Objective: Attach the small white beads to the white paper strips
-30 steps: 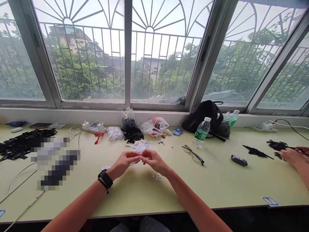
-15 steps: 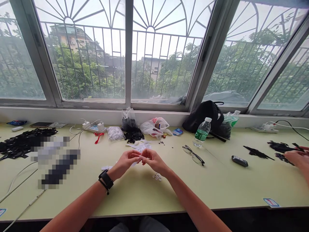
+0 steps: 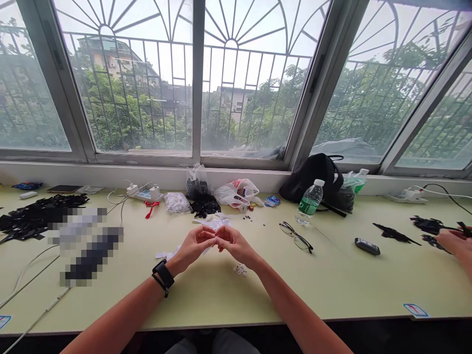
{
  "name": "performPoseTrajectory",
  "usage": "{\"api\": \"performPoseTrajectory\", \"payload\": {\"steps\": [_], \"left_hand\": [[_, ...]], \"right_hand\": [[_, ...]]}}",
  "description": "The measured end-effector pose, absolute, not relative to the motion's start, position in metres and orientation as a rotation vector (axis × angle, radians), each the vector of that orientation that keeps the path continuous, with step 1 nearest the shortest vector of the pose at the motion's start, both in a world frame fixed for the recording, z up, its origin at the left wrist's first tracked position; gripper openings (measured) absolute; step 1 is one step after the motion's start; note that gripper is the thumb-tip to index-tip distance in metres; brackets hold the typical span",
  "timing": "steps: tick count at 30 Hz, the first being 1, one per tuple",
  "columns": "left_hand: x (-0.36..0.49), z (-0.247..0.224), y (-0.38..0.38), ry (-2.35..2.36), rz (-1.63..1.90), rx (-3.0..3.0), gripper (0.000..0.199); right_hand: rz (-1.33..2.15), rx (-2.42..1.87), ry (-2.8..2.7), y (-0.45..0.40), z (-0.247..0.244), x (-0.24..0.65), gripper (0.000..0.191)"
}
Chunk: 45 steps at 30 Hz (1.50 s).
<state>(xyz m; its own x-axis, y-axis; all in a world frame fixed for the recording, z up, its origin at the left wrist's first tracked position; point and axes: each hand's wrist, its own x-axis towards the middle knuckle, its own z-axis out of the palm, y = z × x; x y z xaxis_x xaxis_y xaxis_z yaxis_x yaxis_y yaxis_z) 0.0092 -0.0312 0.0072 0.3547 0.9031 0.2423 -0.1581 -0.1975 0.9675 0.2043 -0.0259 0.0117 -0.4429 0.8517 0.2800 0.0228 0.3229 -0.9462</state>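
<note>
My left hand (image 3: 194,246) and my right hand (image 3: 233,244) meet fingertip to fingertip above the table, both closed in a pinch. A thin white strip (image 3: 207,250) shows beneath my left fingers and seems to run up into them. What sits between the right fingertips is too small and covered to make out. Just beyond the hands lies a pile of white strips (image 3: 214,220). More white pieces (image 3: 167,255) lie left of my left wrist. Several small white round buttons (image 3: 240,269) rest on the table beside my right wrist.
Eyeglasses (image 3: 296,237), a water bottle (image 3: 310,201) and a dark oblong device (image 3: 367,246) stand or lie to the right. Black strips (image 3: 40,214) spread at the left. Bags (image 3: 237,193) line the window side. Another person's hand (image 3: 455,241) works at the far right.
My hands keep the same pinch, with only a slight shift of the fingers. The whole view has moved very slightly. The other person's hand at the right has moved a little.
</note>
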Motion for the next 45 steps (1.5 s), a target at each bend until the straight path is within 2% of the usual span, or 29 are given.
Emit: {"api": "performPoseTrajectory", "payload": {"steps": [12,23,35,45], "left_hand": [[0.007,0.016,-0.035,0.626,1.103,1.342,0.036],[0.008,0.016,-0.036,0.575,1.098,1.303,0.035],[0.009,0.004,-0.027,0.639,1.198,1.362,0.031],[0.013,-0.006,-0.022,0.725,1.309,1.533,0.029]], "right_hand": [[1.454,-0.699,-1.646,-0.031,0.026,0.210,0.040],[1.492,-0.712,-1.604,-0.031,0.028,0.210,0.041],[1.381,-0.910,-1.717,-0.021,0.011,0.210,0.049],[1.204,-0.878,-1.767,-0.024,0.008,0.202,0.051]]}}
